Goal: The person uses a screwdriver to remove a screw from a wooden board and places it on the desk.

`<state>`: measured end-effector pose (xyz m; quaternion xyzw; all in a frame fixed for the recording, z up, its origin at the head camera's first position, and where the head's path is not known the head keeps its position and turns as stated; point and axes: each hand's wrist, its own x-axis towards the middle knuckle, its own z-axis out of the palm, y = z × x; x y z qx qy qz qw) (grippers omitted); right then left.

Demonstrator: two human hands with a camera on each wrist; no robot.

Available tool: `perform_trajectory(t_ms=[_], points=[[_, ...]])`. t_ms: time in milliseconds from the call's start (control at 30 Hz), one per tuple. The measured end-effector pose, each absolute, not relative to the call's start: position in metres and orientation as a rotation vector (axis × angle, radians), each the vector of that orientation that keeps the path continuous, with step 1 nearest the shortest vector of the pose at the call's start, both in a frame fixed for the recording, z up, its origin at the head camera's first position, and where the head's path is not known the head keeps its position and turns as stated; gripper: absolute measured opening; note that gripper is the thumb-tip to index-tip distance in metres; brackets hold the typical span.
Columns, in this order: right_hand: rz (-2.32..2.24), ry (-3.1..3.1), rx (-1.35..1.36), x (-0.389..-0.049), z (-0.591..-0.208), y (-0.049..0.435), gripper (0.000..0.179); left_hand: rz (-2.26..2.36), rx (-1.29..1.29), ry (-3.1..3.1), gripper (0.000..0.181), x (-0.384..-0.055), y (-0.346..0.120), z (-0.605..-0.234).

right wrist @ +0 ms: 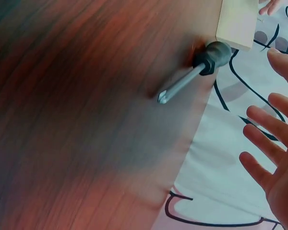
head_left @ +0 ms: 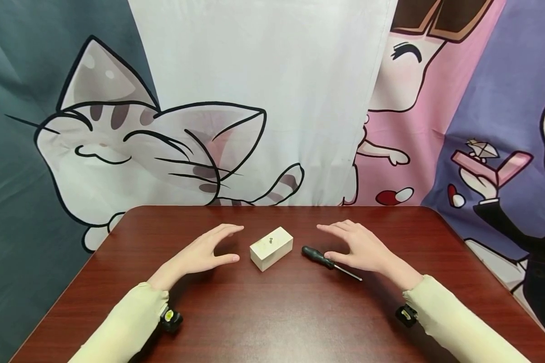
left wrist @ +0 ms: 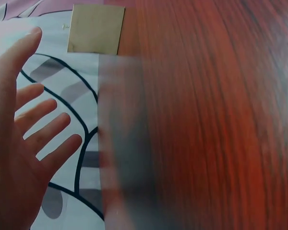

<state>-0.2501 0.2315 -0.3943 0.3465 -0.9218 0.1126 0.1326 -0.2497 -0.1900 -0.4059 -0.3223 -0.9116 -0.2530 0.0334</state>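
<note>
Head: two hands (head_left: 204,252) (head_left: 362,248), one block (head_left: 272,250), one screwdriver (head_left: 316,255)

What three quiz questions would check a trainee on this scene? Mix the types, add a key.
1. True or false: the left hand is gripping the wooden block.
2. Multiple choice: the handle of the screwdriver is A) red, B) black, C) yellow.
3. Fill in: of the two hands, the screwdriver lies nearer the ____.

Key: 1. False, there is a gap between them. 2. B. 3. Right hand.
</note>
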Motion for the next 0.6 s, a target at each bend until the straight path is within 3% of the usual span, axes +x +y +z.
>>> perform_trajectory(t_ms=[600], points=[[0.361,-2.766,1.050,-0.253,-0.405,0.207,0.059,-0.894,-1.034,-2.813,0.072,-0.251,-0.159,-0.419]])
